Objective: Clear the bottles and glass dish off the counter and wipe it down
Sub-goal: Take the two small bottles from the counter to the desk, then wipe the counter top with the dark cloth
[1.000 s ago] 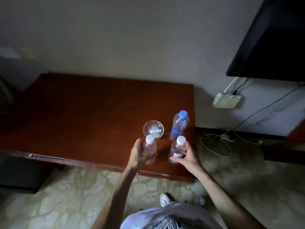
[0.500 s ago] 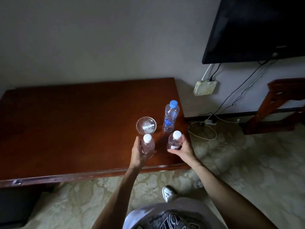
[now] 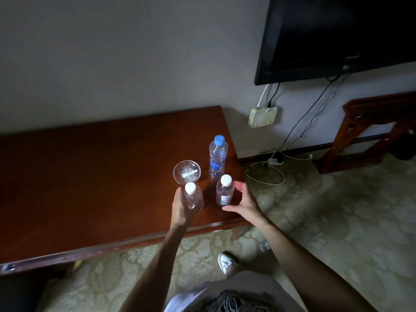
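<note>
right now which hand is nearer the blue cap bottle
Right. The right hand is open just in front of the blue cap bottle; the left hand, holding a white-capped bottle, sits farther off.

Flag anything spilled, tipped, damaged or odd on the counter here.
Nothing stands out. The blue-capped bottle and right white-capped bottle stand upright, the glass dish sits level, and the left hand grips the other white-capped bottle. No spill shows.

Bare counter (image 3: 90,176) left, bottles (image 3: 217,157) + dish (image 3: 186,172) crowd right (tight)
</note>
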Demonstrator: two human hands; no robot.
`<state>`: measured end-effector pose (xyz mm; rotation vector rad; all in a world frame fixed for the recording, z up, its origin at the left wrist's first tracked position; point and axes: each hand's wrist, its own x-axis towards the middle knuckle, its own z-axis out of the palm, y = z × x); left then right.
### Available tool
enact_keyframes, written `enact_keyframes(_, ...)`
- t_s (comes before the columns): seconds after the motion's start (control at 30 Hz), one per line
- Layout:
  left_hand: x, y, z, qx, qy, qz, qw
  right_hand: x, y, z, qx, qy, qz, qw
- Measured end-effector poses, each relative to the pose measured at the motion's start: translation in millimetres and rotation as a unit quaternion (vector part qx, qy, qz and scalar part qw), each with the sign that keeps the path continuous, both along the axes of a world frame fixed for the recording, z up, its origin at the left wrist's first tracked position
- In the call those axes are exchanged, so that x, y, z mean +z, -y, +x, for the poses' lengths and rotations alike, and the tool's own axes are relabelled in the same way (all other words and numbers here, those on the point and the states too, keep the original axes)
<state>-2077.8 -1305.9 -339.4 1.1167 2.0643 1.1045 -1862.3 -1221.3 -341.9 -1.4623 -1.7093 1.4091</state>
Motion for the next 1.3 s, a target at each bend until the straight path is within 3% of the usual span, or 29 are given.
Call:
enact_keyframes(0.2,-20.8,3.8,-12.1,-0.028,-0.030,-0.026,0.999,-1.6,14.9,20.2,-0.014,-0.018,-0.017,1.000)
enact_keyframes(0.43,-21.4,89.7,11.7,0.054,0.055,-0.013,0.997,-20.0,56.3,75.8,-0.097,-0.016,-0.065,0.993)
enact_keyframes(0.53,-12.5,117.1,41.1,0.086,0.093,-0.056,0.990,-29.4,90.0,110.0,-0.152,-0.007,-0.108,0.982)
enact_keyframes(0.67,-24.1,146.5,96.0,-0.040,0.094,-0.114,0.988,-48.4,152.1,166.2,-0.235,-0.004,-0.172,0.957)
enact_keyframes(0.77,-47.3,143.9,131.5,-0.180,0.096,-0.241,0.949,-68.6,211.5,216.0,-0.296,0.024,-0.235,0.926)
enact_keyframes(0.87,-53.6,120.6,174.5,-0.265,0.146,-0.432,0.850,-82.3,270.3,258.6,-0.382,0.027,-0.292,0.876)
enact_keyframes(0.93,-53.0,98.7,207.6,-0.311,0.139,-0.496,0.798,-87.3,307.0,284.6,-0.440,0.005,-0.331,0.835)
enact_keyframes(1.13,-55.8,25.8,335.6,-0.406,0.075,-0.467,0.782,-102.3,403.1,345.9,-0.584,-0.067,-0.400,0.703)
enact_keyframes(1.2,-63.0,7.6,379.4,-0.411,0.071,-0.485,0.769,-96.8,415.0,365.1,-0.596,-0.066,-0.416,0.684)
enact_keyframes(1.3,-70.0,-11.5,438.7,-0.409,0.075,-0.510,0.753,-97.1,410.8,404.9,-0.601,-0.056,-0.407,0.686)
